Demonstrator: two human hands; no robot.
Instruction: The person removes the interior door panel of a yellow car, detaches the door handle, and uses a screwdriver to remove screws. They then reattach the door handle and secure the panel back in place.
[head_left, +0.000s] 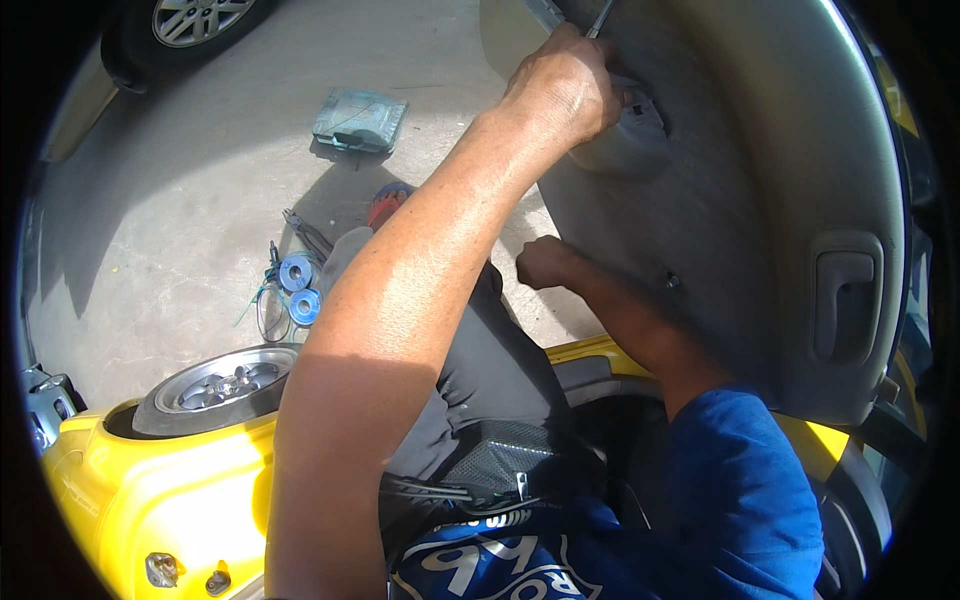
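Observation:
My left hand (572, 85) is closed at the lower part of a car door's grey-beige inner panel (700, 200). A thin metal-shafted tool (600, 18) sticks out past its knuckles; the rest of the tool is hidden in the grip. Beside the fingers, a moulded pocket (625, 140) on the panel has a dark opening at its edge. My right hand (545, 262) is curled closed, lower down and close to the panel's near edge. What it holds, if anything, is hidden. A pull handle (845, 295) is set into the panel at the right.
On the concrete floor lie a teal tool case (360, 120), pliers (308, 232) and two blue spools (298, 285) with wire. A wheel (225, 388) rests by the yellow car body (190, 480) at lower left. Another car's wheel (200, 18) stands at upper left.

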